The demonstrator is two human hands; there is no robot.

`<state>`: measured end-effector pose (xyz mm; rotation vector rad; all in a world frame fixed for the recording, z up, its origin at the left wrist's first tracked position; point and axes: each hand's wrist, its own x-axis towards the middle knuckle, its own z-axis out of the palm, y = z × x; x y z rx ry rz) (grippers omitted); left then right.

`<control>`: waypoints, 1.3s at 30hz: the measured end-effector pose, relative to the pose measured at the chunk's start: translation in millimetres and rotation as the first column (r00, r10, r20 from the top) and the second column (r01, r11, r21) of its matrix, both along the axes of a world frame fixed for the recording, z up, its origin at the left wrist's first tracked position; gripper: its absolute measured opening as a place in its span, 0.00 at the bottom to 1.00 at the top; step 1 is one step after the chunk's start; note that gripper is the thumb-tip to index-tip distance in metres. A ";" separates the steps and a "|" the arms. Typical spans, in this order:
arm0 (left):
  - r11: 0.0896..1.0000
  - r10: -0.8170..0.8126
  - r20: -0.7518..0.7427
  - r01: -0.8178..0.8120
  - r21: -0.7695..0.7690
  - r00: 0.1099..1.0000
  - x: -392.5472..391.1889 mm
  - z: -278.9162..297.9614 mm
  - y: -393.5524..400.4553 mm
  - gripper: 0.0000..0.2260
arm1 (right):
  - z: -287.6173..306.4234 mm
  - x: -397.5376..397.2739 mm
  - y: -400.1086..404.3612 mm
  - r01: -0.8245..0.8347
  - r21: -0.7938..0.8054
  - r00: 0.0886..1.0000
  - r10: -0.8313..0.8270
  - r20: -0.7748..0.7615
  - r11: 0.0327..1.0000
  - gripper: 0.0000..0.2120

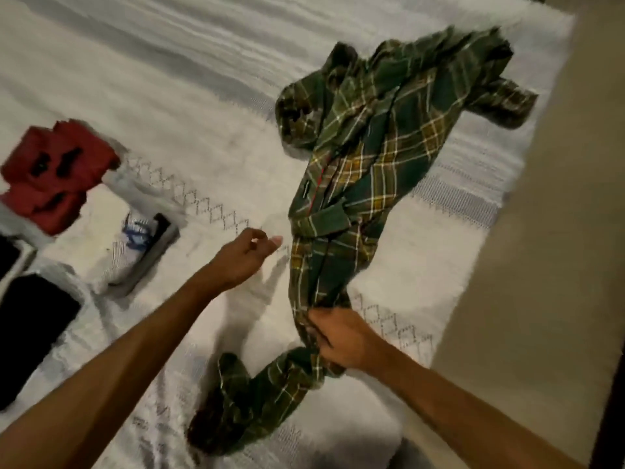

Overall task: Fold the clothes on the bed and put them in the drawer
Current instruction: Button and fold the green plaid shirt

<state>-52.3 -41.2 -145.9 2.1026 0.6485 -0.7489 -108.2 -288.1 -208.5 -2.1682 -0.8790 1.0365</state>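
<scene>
A: What has the right hand (341, 336) got in its grip?

B: Its fingers are curled tight round a bunched part of the green plaid shirt (365, 157), low on the garment, near the bed's right edge.

A: And the left hand (241, 257)?

B: It holds nothing. The fingers are loosely bent, thumb and fingertips apart, and it sits just left of the shirt without touching the cloth.

A: Where does the shirt lie?

B: On the bed (189, 96), stretched in a long crumpled rope from the far right corner down toward the person. Beyond the right hand's grip it spreads wider, with a sleeve flung out to the right at the top. Nearer than the grip, a twisted tail curls down and left across the cover.

A: What else is on the bed?

B: Well apart on the left, a folded red garment (57, 177) with dark marks on it. Just nearer than it lies a folded white garment (135, 248) with blue print and a dark edge. At the left border are black clothes (30, 330), partly cut off. The cover is white with grey bands and a zigzag stitched line.

A: And to the right?

B: A plain beige floor (548, 231) beside the bed.
</scene>
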 end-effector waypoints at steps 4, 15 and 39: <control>0.996 -0.013 0.033 0.016 -0.088 0.999 40.3 -16.9 -26.2 0.30 | -18.7 -6.2 2.2 0.034 0.062 0.984 -0.044 0.174 0.997 0.04; 0.808 -0.573 0.662 0.201 0.554 0.483 19.8 -94.2 -21.1 0.26 | -54.7 -34.5 14.8 0.018 0.181 0.657 -0.148 0.739 0.983 0.09; 0.099 -0.880 0.337 0.566 0.819 -0.333 -215.9 314.7 142.8 0.11 | 322.3 -152.4 168.3 0.209 0.323 0.639 -0.379 0.669 0.923 0.05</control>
